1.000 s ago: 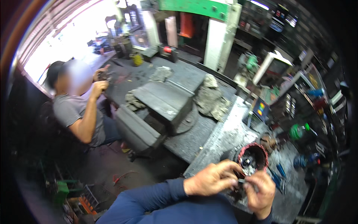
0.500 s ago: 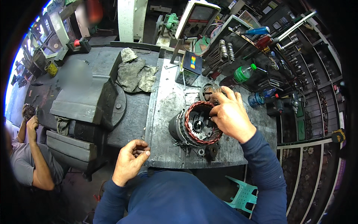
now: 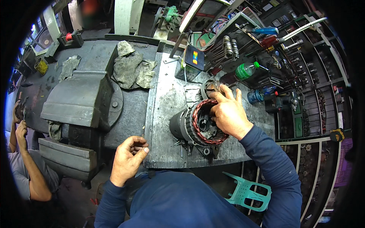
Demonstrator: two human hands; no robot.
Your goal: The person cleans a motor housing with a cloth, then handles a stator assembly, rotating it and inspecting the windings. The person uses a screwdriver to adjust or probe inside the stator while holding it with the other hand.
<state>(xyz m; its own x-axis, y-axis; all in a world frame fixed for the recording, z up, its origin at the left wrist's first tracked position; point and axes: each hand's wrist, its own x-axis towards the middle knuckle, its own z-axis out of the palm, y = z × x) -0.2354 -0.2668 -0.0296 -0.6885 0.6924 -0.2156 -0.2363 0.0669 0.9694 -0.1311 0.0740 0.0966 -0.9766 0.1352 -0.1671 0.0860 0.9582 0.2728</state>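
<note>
On the metal-topped bench stands an alternator housing (image 3: pixel 178 125), its open end ringed by the red copper winding of a stator (image 3: pixel 196 131). Metal parts show inside the ring. My right hand (image 3: pixel 231 116) is closed over the far right of the rim, thumb side dipping inside; its fingertips are partly hidden. A round metal part (image 3: pixel 207 88) lies just behind those fingers. Off the bench's front left corner hangs my left hand (image 3: pixel 127 159), loosely curled, thumb apart, holding nothing. Bolts (image 3: pixel 181 150) and a small ring-shaped part (image 3: pixel 206 151) lie at the foot of the housing.
A black vise (image 3: pixel 74 102) and grey rags (image 3: pixel 131 68) occupy the left. Behind the housing are a battery (image 3: pixel 190 62), a green-capped bottle (image 3: pixel 245 71) and tool racks (image 3: pixel 304 68). A teal plastic stool (image 3: pixel 251 193) stands below. At far left another person (image 3: pixel 34 167) handles a part.
The whole view has shifted slightly. The stator ring sits a little farther right against the bench and looks more tilted, my right hand still on it. My left hand keeps its pose.
</note>
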